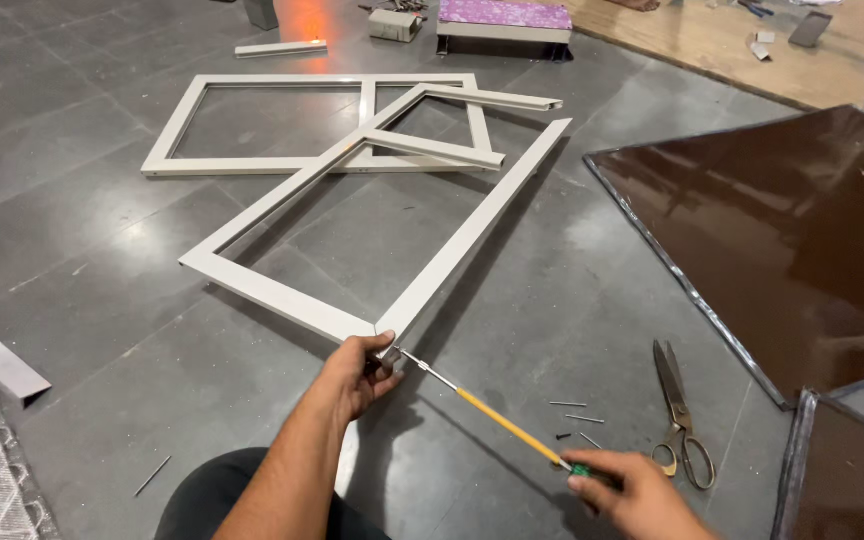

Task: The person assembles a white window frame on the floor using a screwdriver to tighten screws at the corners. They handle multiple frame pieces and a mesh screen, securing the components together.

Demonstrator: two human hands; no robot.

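Pale metal frame lying flat on the grey tiled floor, its near corner directly ahead of the person. Left hand, forearm extended forward from the lower edge of view, fingers curled closed over that corner from above. Right hand, low at right, wrist turned inward, fingers wrapped shut around the handle of a yellow-shafted screwdriver; the shaft slants up and left, its metal tip meeting the frame corner beside the left hand. Loose screws lie just beside the shaft; scissors near the right hand. A second frame lies beyond, partly overlapped; dark brown panels at right.
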